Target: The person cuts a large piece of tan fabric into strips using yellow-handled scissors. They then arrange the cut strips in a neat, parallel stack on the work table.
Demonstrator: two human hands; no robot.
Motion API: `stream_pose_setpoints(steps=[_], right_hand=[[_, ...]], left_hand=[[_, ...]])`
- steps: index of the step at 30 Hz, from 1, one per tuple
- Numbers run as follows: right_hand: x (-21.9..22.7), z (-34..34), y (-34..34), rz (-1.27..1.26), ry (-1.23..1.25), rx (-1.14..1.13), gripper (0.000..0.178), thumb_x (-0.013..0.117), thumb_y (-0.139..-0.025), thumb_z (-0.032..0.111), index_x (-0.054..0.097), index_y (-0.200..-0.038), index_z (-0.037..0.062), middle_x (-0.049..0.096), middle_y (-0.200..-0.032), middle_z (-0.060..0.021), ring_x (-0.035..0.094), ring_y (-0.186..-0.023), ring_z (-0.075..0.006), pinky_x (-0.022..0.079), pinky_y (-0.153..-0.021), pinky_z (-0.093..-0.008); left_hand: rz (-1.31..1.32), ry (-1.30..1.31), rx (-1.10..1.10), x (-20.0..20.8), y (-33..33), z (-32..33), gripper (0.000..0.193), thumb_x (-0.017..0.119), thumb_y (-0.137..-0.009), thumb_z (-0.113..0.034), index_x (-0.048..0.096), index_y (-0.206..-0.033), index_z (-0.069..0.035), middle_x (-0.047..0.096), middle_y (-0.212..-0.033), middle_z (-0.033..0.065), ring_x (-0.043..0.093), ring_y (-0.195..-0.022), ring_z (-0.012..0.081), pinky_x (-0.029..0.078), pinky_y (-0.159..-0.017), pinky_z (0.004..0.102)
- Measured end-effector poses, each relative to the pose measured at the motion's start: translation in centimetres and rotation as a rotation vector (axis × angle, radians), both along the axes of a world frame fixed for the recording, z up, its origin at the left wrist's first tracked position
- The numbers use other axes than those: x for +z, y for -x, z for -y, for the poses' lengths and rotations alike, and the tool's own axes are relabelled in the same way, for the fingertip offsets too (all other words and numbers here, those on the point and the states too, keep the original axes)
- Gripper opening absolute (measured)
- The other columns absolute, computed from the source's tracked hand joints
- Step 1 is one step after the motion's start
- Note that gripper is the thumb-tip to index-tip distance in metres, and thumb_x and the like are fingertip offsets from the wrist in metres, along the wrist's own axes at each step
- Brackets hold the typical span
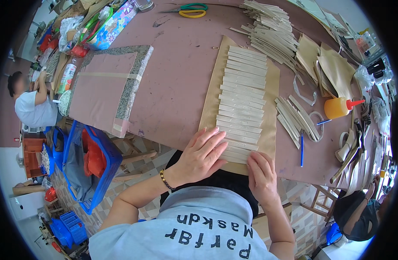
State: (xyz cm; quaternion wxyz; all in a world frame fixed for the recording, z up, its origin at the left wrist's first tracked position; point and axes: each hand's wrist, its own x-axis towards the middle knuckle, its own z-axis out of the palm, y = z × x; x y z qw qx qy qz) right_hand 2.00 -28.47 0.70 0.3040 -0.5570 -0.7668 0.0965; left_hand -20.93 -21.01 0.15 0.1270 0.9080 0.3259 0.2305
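Observation:
A tan sheet (268, 130), perhaps leather or paper, lies at the table's near edge. Pale flat strips (244, 93) are laid crosswise on it in a long column, with narrow gaps between them. My left hand (201, 154) rests with its fingers stretched over the left ends of the nearest strips. At the right end of the lowest strip (235, 157), the fingers of my right hand (261, 173) are bent and pressed together on it; its thumb is mostly hidden.
Loose strips (272, 34) are heaped at the far right, with a smaller bundle (294, 117) nearer. Also right are tan pieces (333, 69), a glue bottle (336, 108) and a blue pen (301, 151). Scissors (192, 10) lie far back; a stone slab (140, 65) is left. Two people sit nearby.

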Motion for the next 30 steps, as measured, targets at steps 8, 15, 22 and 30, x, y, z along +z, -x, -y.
stream_pose_setpoints(steps=[8,15,22,30], right_hand=[[0.0,0.9,0.7,0.145,0.135,-0.056,0.042,0.068,-0.087,0.012,0.06,-0.124,-0.0056,0.05,-0.141,-0.018,0.046,-0.134,-0.035,0.034,-0.112,-0.0516],[0.1,1.1,1.0,0.252,0.288,-0.068,0.058,0.064,-0.09,0.02,0.046,-0.139,-0.0057,0.034,-0.153,-0.0217,0.032,-0.144,-0.0379,0.024,-0.116,-0.0535],[0.2,1.8,1.9,-0.247,0.251,-0.143,0.067,0.053,-0.097,0.016,0.021,-0.152,-0.005,0.012,-0.159,-0.0294,0.015,-0.148,-0.0445,0.018,-0.119,-0.051],[-1.5,1.4,4.3,-0.885,0.113,-0.274,0.057,0.04,-0.105,0.025,0.023,-0.153,-0.0003,0.018,-0.161,-0.0196,0.017,-0.149,-0.0345,0.017,-0.12,-0.0457]], left_hand=[[-0.139,0.135,0.128,0.5,0.5,1.5,0.076,0.07,-0.086,-0.032,0.038,-0.143,0.007,0.033,-0.153,0.0242,0.029,-0.144,0.0401,0.024,-0.115,0.057],[-0.189,0.179,0.158,-0.2,0.5,2.5,0.087,0.067,-0.088,-0.037,0.025,-0.15,0.008,0.024,-0.157,0.0271,0.02,-0.148,0.0417,0.011,-0.117,0.0604],[-0.133,0.199,0.149,-0.6,-0.1,2.9,0.092,0.062,-0.092,-0.039,0.011,-0.154,0.006,0.012,-0.159,0.0299,0.013,-0.148,0.0449,0.008,-0.117,0.0605],[0.565,0.408,0.091,-0.3,-1.3,1.5,0.073,0.056,-0.097,-0.026,0.019,-0.152,0.002,0.012,-0.158,0.0324,0.017,-0.147,0.0471,0.017,-0.119,0.0532]])
